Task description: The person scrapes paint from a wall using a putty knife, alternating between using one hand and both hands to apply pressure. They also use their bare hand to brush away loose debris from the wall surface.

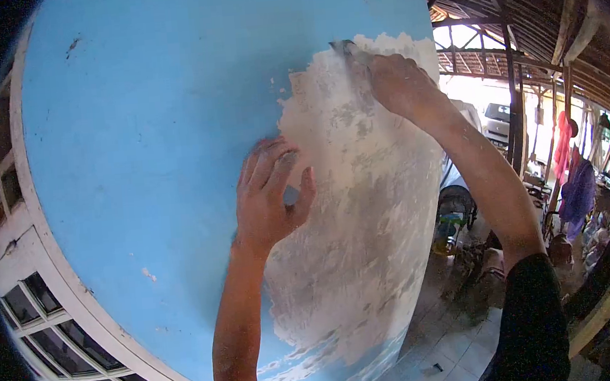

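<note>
A wall with blue paint (137,146) fills the middle of the view, with a large bare, greyish patch (353,258) where the paint is gone. My right hand (400,83) is closed around a scraper (342,47), whose dark blade lies near the patch's ragged upper edge. Lower and to the left, my left hand (274,189) rests against the wall at the patch's left edge, fingers spread and curved, holding nothing. Its thumb points up beside the forefinger.
At the left is a white-framed door (100,321) with glass panes. Beyond the wall's right edge are a tiled floor (447,351), hanging purple cloth (577,194), a parked vehicle (498,121), assorted clutter and wooden posts under a roof.
</note>
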{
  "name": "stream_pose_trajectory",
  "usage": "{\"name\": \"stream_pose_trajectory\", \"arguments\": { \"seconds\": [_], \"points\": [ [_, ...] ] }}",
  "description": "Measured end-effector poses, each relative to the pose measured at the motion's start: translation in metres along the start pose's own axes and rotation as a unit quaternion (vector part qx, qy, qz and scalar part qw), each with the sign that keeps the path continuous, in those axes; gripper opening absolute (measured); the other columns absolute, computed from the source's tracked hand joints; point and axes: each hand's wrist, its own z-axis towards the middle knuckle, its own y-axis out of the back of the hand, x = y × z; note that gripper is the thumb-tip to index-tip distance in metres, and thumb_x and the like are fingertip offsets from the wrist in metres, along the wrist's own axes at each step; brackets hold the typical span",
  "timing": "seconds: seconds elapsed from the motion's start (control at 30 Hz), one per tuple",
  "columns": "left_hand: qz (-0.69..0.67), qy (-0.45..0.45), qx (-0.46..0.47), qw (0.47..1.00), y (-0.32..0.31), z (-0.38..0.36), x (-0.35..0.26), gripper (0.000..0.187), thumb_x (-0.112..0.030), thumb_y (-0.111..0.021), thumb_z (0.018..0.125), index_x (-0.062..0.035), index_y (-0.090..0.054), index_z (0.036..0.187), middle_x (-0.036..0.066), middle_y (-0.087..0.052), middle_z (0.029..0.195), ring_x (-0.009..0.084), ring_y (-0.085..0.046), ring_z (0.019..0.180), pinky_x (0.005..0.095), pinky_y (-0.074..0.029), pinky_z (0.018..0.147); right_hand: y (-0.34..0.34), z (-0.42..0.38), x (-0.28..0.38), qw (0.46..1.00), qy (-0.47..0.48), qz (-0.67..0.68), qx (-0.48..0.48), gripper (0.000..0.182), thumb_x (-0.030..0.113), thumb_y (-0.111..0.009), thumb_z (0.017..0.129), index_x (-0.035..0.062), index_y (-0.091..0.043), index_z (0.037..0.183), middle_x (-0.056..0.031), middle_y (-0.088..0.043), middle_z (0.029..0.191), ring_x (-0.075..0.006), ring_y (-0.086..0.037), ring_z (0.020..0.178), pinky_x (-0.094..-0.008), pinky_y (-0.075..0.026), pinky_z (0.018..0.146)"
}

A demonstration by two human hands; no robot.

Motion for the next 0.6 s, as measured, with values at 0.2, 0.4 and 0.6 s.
{"name": "stream_pose_trajectory", "arguments": {
  "seconds": [0.2, 0.4, 0.6],
  "points": [
    [0.020, 0.003, -0.009, 1.000, 0.000, 0.000, -0.001, 0.028, -0.005, -0.068, 0.077, -0.0042, -0.063, 0.105, 0.014, -0.063, 0.110, 0.0365, -0.059, 0.107, 0.0443, -0.049, 0.089, 0.004, -0.010, 0.005, 1.000, 0.028, -0.008, -0.004, 0.031, 0.011, -0.040, 0.093, -0.0034, -0.059, 0.113, -0.0275, -0.065, 0.098, -0.0420, -0.064, 0.098, -0.0503, -0.052, 0.087],
    [0.030, -0.006, -0.004, 1.000, -0.001, 0.001, 0.000, 0.028, -0.006, -0.067, 0.078, -0.0042, -0.064, 0.105, 0.015, -0.063, 0.110, 0.0365, -0.059, 0.106, 0.0452, -0.048, 0.090, -0.017, -0.005, -0.009, 1.000, 0.017, -0.024, 0.011, 0.029, 0.009, -0.042, 0.093, -0.0035, -0.059, 0.112, -0.0297, -0.065, 0.093, -0.0420, -0.065, 0.094, -0.0492, -0.053, 0.084],
    [0.029, -0.003, 0.010, 1.000, 0.001, 0.000, 0.000, 0.028, -0.006, -0.067, 0.077, -0.0047, -0.063, 0.105, 0.014, -0.063, 0.110, 0.0359, -0.059, 0.106, 0.0452, -0.048, 0.091, 0.002, 0.014, -0.008, 0.999, 0.004, -0.032, 0.003, 0.031, 0.018, -0.043, 0.095, 0.0044, -0.061, 0.116, -0.0220, -0.067, 0.101, -0.0370, -0.066, 0.097, -0.0482, -0.055, 0.082]
  ]
}}
